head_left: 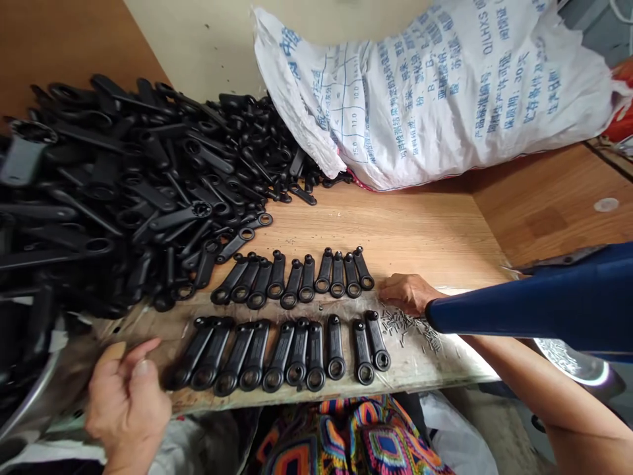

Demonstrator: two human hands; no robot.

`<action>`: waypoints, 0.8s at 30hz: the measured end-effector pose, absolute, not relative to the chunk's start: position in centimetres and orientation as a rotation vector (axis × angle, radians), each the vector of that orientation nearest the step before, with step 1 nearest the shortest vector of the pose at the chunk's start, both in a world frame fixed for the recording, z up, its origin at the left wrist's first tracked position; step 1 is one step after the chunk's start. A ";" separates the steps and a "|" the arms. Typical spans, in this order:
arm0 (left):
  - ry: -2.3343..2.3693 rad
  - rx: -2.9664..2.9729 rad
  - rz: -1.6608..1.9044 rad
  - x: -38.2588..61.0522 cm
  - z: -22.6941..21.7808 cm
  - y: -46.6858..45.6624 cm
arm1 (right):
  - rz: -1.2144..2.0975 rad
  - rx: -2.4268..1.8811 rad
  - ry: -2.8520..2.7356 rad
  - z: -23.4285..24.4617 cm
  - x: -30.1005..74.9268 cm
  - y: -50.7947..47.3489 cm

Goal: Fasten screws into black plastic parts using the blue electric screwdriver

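Note:
My left hand [129, 402] is at the bench's front left, beside the near row of black plastic crank-shaped parts [254, 356]. Its fingers are apart, and one fingertip has a yellowish cover. I see nothing held in it. My right hand [409, 293] rests by a scatter of small metal pins [405, 326], fingers bent down and drawn together. Whatever may be between those fingertips is hidden. A second row of similar, smaller-looking black parts [289, 280] lies behind the first. Each part has a ring at its near end and a small knob at the far end.
A large heap of loose black parts [148, 165] covers the left and back. A white printed sack [435, 99] lies at the back right. A blue tapered object [534, 297] crosses over my right forearm. A metal bowl [576, 361] is at the lower right.

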State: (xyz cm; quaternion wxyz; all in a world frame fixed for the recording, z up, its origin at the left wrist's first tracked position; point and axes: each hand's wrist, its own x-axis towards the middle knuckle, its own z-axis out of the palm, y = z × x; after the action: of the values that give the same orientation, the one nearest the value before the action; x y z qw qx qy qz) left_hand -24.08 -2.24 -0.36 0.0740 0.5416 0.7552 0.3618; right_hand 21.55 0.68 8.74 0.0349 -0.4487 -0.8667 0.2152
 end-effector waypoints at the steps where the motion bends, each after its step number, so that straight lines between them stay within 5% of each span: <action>1: 2.306 1.613 1.078 -23.8 0.0 -2.2 | 0.643 -1.372 -2.673 8.7 21.6 0.5; 24: 2.218 1.560 1.226 -24.2 -1.7 -2.9 | -0.081 -1.191 -3.041 6.8 21.0 -0.2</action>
State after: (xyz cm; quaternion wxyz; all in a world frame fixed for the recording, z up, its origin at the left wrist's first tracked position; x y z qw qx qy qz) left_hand -24.19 -2.86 -1.68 0.0828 0.5224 0.7427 0.4105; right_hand 21.04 -0.24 6.76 -0.0624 -0.3637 -0.9291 -0.0247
